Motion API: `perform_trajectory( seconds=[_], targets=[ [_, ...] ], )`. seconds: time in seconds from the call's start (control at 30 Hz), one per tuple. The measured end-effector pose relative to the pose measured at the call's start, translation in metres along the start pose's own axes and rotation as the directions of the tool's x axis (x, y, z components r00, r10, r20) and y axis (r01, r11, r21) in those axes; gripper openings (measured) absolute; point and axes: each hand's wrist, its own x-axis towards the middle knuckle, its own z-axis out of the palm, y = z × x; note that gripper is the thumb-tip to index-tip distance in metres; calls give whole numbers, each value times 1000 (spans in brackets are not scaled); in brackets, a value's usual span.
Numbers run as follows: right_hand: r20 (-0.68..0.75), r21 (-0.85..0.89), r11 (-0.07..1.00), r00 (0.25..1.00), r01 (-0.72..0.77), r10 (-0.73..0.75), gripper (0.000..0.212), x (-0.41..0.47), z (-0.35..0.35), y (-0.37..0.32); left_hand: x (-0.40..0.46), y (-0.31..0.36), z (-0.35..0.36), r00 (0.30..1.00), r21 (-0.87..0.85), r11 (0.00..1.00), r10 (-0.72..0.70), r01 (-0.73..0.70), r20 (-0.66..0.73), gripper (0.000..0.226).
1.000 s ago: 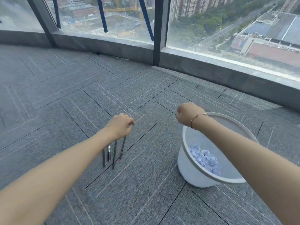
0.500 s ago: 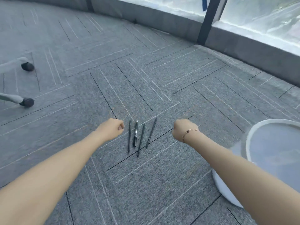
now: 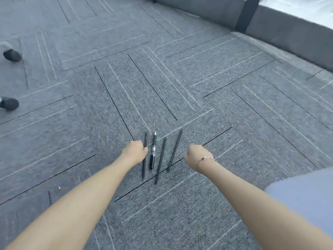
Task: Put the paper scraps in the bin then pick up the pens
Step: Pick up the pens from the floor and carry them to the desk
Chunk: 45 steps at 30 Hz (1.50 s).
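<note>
Several dark pens (image 3: 161,159) lie side by side on the grey carpet, pointing away from me; one of them is a thicker clicker pen (image 3: 152,152). My left hand (image 3: 135,152) is a closed fist just left of the row, its knuckles against the leftmost thin pen (image 3: 144,159). My right hand (image 3: 195,156), with a thin bracelet on the wrist, is a closed fist a short way right of the rightmost pen (image 3: 174,150) and not touching it. Neither hand holds anything. The white bin (image 3: 306,195) is a blurred shape at the right edge; its contents are hidden.
Two black chair casters (image 3: 11,55) (image 3: 9,103) stand on the carpet at the far left. A low grey window ledge (image 3: 288,31) with a dark window post (image 3: 248,13) runs along the top right.
The view swung down and left, so the bin slid to the right edge and the windows left the frame. Both fists came down beside the pens.
</note>
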Motion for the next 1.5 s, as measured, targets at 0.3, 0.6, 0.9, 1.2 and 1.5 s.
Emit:
perform_trajectory(
  seconds=[0.3, 0.6, 0.9, 1.2, 1.5],
  targets=[
    [-58, 164, 985, 997, -45, 55, 33, 22, 25, -38, 12, 0, 16, 997, -195, 978, -73, 73, 6, 34],
    [-2, 365, 921, 989, -137, 147, 32, 19, 34, -43, 16, 11, 11, 1000, -275, 962, -14, 11, -9, 21],
    [-17, 470, 879, 995, -82, 102, 28, 20, 36, -49, 20, 12, 10, 1000, -122, 992, -31, 31, 7, 12],
    [18, 390, 920, 999, -48, 44, 34, 19, 42, -75, 16, -13, 1, 998, -95, 994, -54, 55, 16, 47],
    [66, -35, 994, 993, 101, -99, 28, 12, 35, -71, 14, -19, 3, 999, 64, 997, 32, -30, -34, 27]
  ],
)
